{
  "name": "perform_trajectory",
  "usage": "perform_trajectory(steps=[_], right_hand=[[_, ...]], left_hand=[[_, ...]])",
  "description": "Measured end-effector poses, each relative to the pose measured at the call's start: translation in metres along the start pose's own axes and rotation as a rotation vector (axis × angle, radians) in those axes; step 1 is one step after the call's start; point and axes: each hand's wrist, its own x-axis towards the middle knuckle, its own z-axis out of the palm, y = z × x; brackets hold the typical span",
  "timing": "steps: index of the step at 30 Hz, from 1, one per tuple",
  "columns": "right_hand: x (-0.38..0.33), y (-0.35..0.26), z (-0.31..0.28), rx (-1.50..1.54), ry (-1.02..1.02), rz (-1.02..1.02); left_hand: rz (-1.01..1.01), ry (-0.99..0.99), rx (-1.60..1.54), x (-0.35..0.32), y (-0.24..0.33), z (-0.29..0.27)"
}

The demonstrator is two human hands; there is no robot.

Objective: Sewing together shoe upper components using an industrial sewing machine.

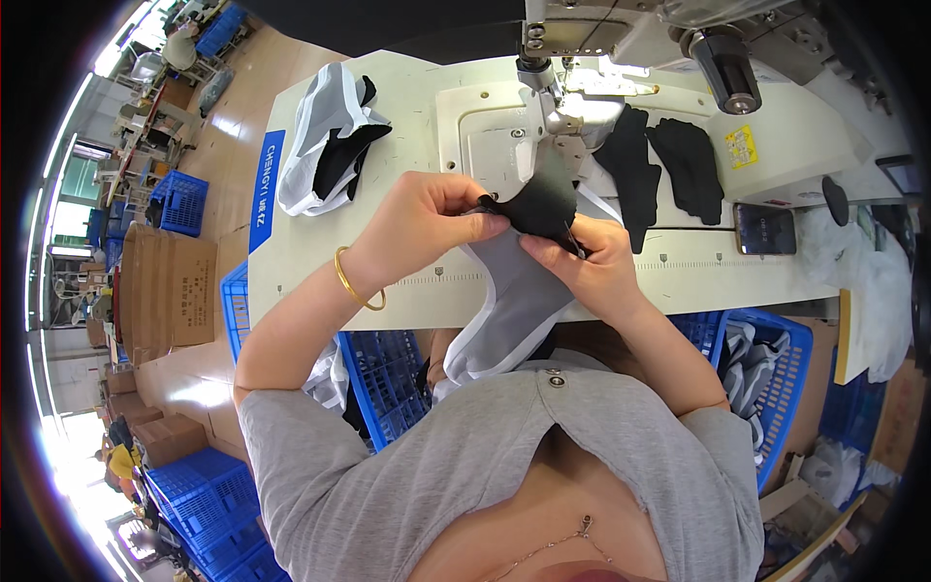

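Between my hands is a fabric piece, with a black panel (545, 199) at its upper end and a grey, white-edged panel (519, 291) hanging over the table's front edge toward my lap. My left hand (432, 221) pinches the black panel's left corner between thumb and fingers. On its right side, my right hand (599, 262) grips the black edge, fingers closed. The far end of the black panel lies close to the sewing machine's needle area (558, 116); whether it is under the presser foot I cannot tell.
A grey, white and black fabric stack (330, 145) lies on the table's left. Black fabric pieces (684, 170) and a phone (765, 230) lie at right. Blue baskets (790, 388) holding fabric stand below the table. The machine head (572, 39) overhangs the far side.
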Motion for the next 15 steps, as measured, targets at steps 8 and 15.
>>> perform_trajectory(steps=[8, 15], right_hand=[[0.006, 0.011, -0.006, -0.163, -0.04, -0.336], [0.01, -0.004, -0.006, -0.509, -0.122, -0.671]], left_hand=[[0.051, 0.008, -0.084, 0.0, -0.004, 0.0], [0.019, -0.215, 0.055, 0.011, 0.018, -0.023]])
